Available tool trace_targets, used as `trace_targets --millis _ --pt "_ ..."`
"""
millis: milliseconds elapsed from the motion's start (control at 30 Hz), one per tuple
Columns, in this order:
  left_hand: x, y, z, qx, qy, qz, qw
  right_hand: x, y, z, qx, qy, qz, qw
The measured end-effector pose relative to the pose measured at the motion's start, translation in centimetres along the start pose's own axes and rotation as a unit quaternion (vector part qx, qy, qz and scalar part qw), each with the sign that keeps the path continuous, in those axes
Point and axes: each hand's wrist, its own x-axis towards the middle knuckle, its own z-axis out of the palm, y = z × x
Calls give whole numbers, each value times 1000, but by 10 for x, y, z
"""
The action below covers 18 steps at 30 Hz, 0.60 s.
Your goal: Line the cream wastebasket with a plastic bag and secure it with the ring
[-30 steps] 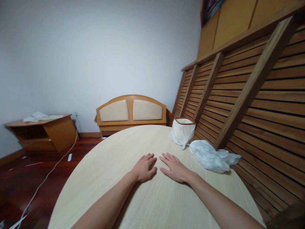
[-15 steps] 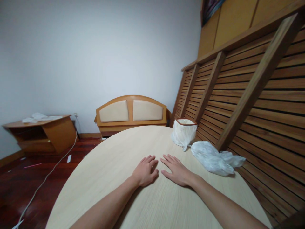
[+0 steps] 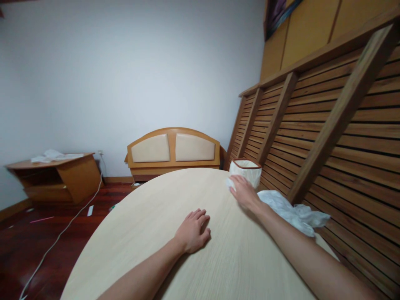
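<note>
My left hand [image 3: 194, 231] rests on the round pale wooden table [image 3: 150, 225], its fingers loosely spread and nothing in it. Farther off to the right, my right hand [image 3: 244, 192] reaches to the front of a small bin [image 3: 254, 177] with a brown rim, lined with a white plastic bag. The fingers overlap the lower left of the liner, thumb apart from them; whether they press on it I cannot tell. Beneath and beside my right forearm lies a crumpled white plastic bag [image 3: 284, 208], partly hidden by the arm.
A slatted wooden panel [image 3: 312, 137] leans along the right. Behind the table stands a headboard [image 3: 171, 137] with two cream pads. At the left are a low wooden desk [image 3: 75, 177] with white sheets on it and a white cable [image 3: 64, 231] across the dark red floor.
My right hand has moved forward and right, from the table beside my left hand to the lined bin. My left hand stays nearly in place. The view has shifted slightly.
</note>
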Motion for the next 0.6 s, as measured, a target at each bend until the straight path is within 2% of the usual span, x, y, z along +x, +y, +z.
trace_targets --millis 100,200,300,467,600 --pt "0 0 -3 -7 -4 -5 1000 32 28 -7 -26 72 82 994" --pt "1 -1 -4 -11 -2 -4 1000 45 46 -10 -31 83 123 988" --pt "2 -3 -3 -15 5 -3 1000 45 52 -8 -20 82 121 989" --pt "3 -7 2 -28 24 0 999 36 40 -5 15 94 90 991" --pt "5 -12 7 -46 79 -15 996 22 11 -7 55 100 47 992"
